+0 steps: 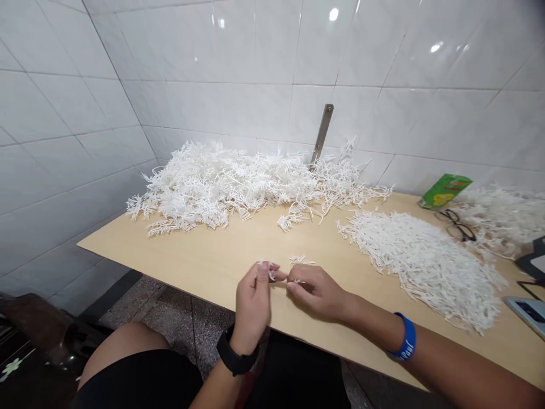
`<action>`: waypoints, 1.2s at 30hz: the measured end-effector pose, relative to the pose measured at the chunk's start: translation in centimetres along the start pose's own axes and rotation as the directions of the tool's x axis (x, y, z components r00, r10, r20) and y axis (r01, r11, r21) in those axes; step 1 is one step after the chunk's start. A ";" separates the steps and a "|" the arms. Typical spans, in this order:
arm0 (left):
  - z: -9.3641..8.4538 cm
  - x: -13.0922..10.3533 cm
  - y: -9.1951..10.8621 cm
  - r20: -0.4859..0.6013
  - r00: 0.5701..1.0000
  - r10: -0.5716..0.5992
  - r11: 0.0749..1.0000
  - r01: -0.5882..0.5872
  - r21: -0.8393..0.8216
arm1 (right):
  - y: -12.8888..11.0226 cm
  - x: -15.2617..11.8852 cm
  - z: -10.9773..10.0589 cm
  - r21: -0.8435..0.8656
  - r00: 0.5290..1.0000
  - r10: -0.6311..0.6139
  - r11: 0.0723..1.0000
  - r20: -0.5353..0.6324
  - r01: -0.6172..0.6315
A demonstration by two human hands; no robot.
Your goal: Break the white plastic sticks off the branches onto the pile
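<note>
My left hand (256,287), with a black band at the wrist, pinches a small white branched plastic piece (271,274) between thumb and fingers. Close beside it, my right hand (315,288) is closed, its thumb and forefinger gripping a bit of white plastic (299,282). The two hands nearly meet over the front of the wooden table. Just beyond them lies a small bunch of white branched pieces (301,260). Whether both hands hold the same piece is hidden by the fingers.
A large heap of white branched plastic (221,182) lies along the tiled wall. To the right spreads a pile of small white pieces (421,261). A green box (446,191), eyeglasses (457,224) and a phone (528,311) are at the right. A metal bracket (322,133) stands against the wall.
</note>
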State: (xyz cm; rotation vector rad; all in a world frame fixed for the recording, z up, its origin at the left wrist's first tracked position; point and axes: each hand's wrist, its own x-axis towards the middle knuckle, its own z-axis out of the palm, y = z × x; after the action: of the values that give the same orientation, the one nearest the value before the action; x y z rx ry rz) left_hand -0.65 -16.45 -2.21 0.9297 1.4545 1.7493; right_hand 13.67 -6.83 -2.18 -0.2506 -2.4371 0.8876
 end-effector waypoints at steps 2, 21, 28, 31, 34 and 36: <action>0.2 -0.2 0.2 0.058 0.997 0.041 0.997 -0.044 0.062 | 0.4 0.3 -0.2 -0.043 0.999 0.023 0.999 -0.048 -0.025; -0.8 0.3 0.0 0.220 0.975 -0.012 0.993 0.038 -0.114 | 2.4 7.2 -10.3 0.101 0.781 0.506 0.856 -0.366 -0.507; -0.8 0.9 -1.2 0.032 0.999 -0.028 0.980 0.033 -0.195 | 9.5 7.3 -10.3 -0.344 0.675 0.462 0.613 -0.575 -0.712; -0.9 1.0 -1.2 0.037 0.999 -0.020 0.984 0.026 -0.177 | 10.4 7.1 -8.2 -0.418 0.723 0.489 0.596 -0.489 -0.686; -0.9 0.9 -1.0 0.025 1.000 -0.009 0.990 0.012 -0.138 | 10.3 7.6 -8.1 -0.477 0.750 0.498 0.579 -0.435 -0.661; -0.9 0.8 -0.9 0.016 1.000 -0.004 0.992 0.006 -0.123 | 9.5 8.2 -8.9 -0.508 0.766 0.484 0.573 -0.423 -0.643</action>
State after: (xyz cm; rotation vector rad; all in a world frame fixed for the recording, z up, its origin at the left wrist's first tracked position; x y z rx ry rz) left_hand -1.76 -16.09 -3.16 0.8723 1.3223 1.8016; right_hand 11.53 8.11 0.87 -1.3885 -2.3440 0.1737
